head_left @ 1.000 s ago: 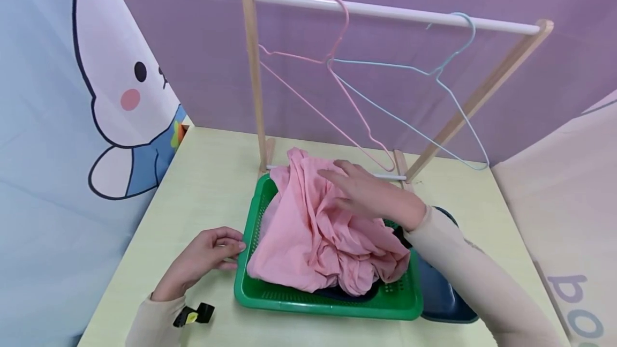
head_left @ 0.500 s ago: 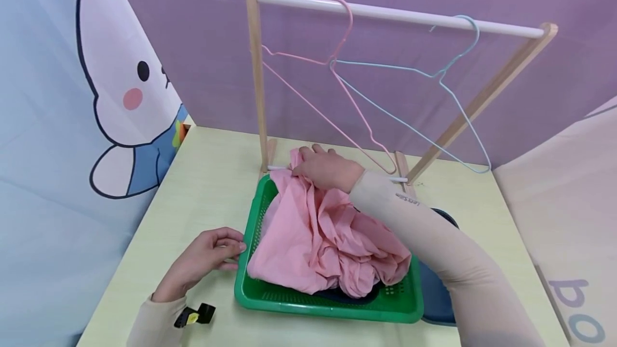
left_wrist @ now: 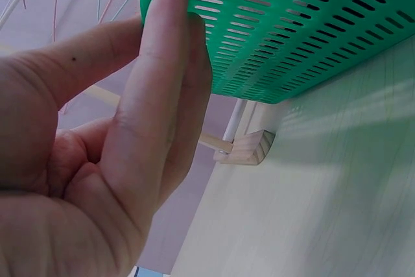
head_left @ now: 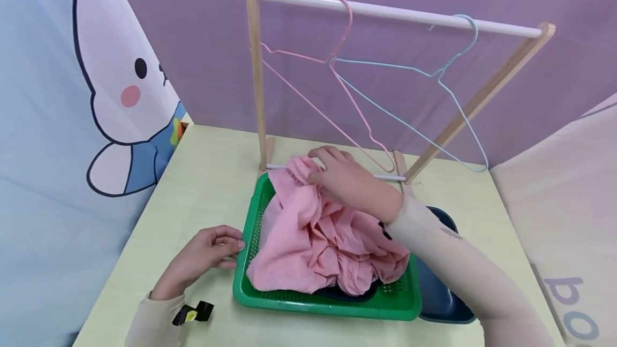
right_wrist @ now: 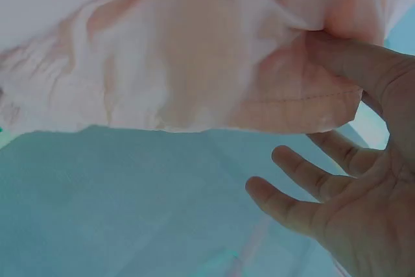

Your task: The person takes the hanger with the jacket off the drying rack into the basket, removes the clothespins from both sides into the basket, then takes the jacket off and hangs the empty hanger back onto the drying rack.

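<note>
A crumpled pink garment [head_left: 289, 261] heaps up in a green plastic basket [head_left: 332, 309]. At the far end of the heap my right hand [head_left: 352, 181] pinches its edge. The right wrist view shows the thumb [right_wrist: 350, 63] on the near face of the cloth, a stitched hem below it, and the other fingers spread behind and under. My left hand [head_left: 207, 256] holds the basket's left rim, fingertips [left_wrist: 170, 4] against its slotted side. Something dark blue [head_left: 347, 293] peeks out below the garment.
Behind the basket stands a wooden rack with a white rail [head_left: 400, 13]. A pink hanger [head_left: 318, 106] and a light blue hanger [head_left: 463, 111] hang from it. A dark blue tray [head_left: 445, 299] lies right of the basket, partly behind my sleeve. Fabric walls enclose the table [head_left: 193, 186].
My right hand moved left and away onto the far end of the garment, then drew back slightly with its edge lifted and folded over. The left hand stayed at the rim.
</note>
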`<state>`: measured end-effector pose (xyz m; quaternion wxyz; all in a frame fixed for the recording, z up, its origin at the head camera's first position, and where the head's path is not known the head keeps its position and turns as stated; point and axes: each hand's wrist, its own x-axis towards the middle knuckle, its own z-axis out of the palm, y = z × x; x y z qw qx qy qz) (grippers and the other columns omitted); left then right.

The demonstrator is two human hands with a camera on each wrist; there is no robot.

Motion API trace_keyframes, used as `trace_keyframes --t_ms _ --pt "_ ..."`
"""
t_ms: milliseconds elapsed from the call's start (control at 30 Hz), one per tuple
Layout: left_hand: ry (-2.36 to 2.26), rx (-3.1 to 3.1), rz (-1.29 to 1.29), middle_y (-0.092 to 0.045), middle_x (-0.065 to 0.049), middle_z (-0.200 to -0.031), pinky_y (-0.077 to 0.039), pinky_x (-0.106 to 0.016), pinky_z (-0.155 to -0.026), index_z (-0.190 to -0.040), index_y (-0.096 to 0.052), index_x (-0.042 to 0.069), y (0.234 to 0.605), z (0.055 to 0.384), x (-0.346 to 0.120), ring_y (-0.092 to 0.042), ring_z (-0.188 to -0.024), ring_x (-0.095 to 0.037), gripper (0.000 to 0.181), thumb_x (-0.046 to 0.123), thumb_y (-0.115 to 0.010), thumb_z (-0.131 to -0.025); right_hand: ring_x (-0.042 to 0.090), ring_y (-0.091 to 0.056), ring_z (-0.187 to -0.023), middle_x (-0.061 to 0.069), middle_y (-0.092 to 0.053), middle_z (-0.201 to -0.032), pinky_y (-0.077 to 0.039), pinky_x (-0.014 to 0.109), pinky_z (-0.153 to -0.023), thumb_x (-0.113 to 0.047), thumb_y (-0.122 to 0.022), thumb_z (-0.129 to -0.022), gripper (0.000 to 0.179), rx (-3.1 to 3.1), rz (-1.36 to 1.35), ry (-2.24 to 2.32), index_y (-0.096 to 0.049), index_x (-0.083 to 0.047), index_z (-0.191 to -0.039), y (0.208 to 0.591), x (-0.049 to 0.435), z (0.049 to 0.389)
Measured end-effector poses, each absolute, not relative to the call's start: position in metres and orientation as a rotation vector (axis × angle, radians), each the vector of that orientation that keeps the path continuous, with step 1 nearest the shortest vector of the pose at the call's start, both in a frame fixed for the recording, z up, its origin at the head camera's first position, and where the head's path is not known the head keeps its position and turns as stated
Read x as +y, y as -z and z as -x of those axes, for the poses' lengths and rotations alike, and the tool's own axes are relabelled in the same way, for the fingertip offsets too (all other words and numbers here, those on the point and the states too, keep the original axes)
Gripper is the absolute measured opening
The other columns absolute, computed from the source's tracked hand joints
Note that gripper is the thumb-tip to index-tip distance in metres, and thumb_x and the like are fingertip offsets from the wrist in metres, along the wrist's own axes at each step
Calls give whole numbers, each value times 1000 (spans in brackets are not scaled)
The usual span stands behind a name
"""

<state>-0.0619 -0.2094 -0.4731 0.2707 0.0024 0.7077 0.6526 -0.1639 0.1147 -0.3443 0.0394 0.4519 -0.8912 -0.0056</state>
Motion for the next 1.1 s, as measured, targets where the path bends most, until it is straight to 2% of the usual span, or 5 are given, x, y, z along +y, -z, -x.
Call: trace_keyframes --t_ms 267,533,700,900,1100 --pt "-1754 1901 -9 -69 -15 -98 -58 -50 -80 -121 -55 -12 471 62 -209 -70 -88 -28 41 17 -69 -97 48 -45 -127 22 -52 -132 -45 63 -96 -5 -82 -81 18 -2498 -1410 -68 -74 -15 -94 334 154 97" --pt "-1753 1898 -1 -69 -14 -98 -59 -48 -79 -123 -53 -13 467 62 -209 -70 -87 -27 42 16 -68 -97 45 -45 -128 18 -53 -134 -43 64 -99 -15 -90 -72 23 -2543 -1439 -129 -76 -19 -90 351 168 41" --pt "-1750 1906 -14 -69 -14 -98 -60 -46 -78 -123 -54 -13 468 62 -209 -70 -87 -27 41 16 -68 -98 44 -40 -133 16 -49 -141 -40 63 -103 -33 -86 -80 25 -2656 -1443 -86 -77 -26 -102 366 169 24" --pt "-1741 1912 -9 -69 -15 -98 -60 -46 -77 -123 -54 -12 471 63 -208 -70 -88 -28 42 17 -69 -97 43 -41 -133 14 -49 -142 -38 65 -104 -40 -80 -85 32 -2607 -1406 -171 -73 -26 -112 369 171 26" --pt "-1731 1927 -7 -69 -15 -98 -60 -44 -76 -122 -55 -12 473 64 -209 -70 -88 -28 42 18 -69 -97 39 -46 -131 17 -53 -138 -41 61 -102 -39 -55 -102 33 -2493 -1355 -409 -69 -16 -122 352 185 55"
